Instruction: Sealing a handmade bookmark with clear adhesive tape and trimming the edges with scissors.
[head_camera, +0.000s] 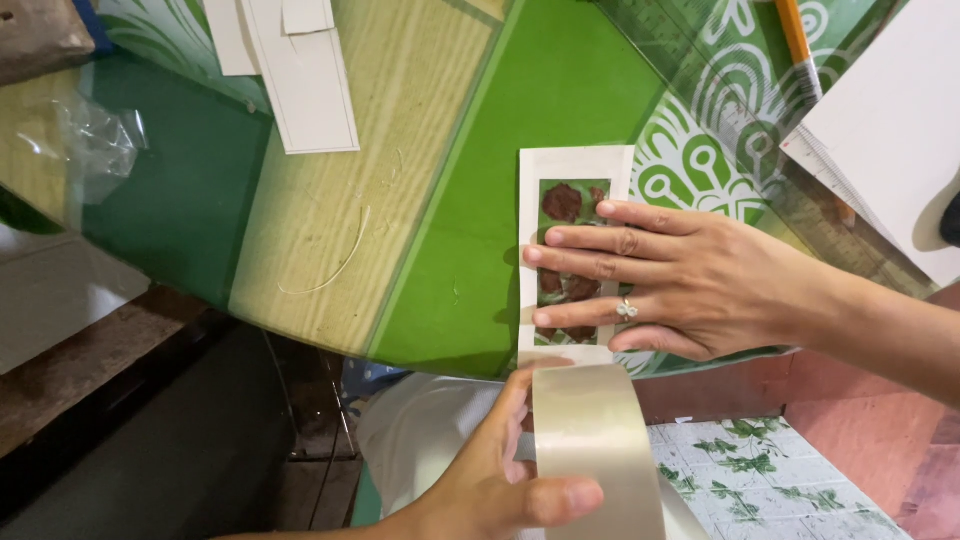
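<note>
On the green patterned table (480, 230) lies a white card frame (575, 165) with brown pressed leaves; the right hand (690, 280) presses flat on it, while the left hand (500, 480) grasps the tape roll (595, 440) below the frame, tape not yet laid over the window

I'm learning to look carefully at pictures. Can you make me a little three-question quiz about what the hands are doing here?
1. True or false: the right hand lies flat on the white card frame with the red petals.
2. What does the left hand hold? A) scissors B) a roll of clear tape C) a pencil
3. Fill in: the frame lies on a table cover that is mostly ____ in colour.

Key: 1 true. 2 B. 3 green.
</note>
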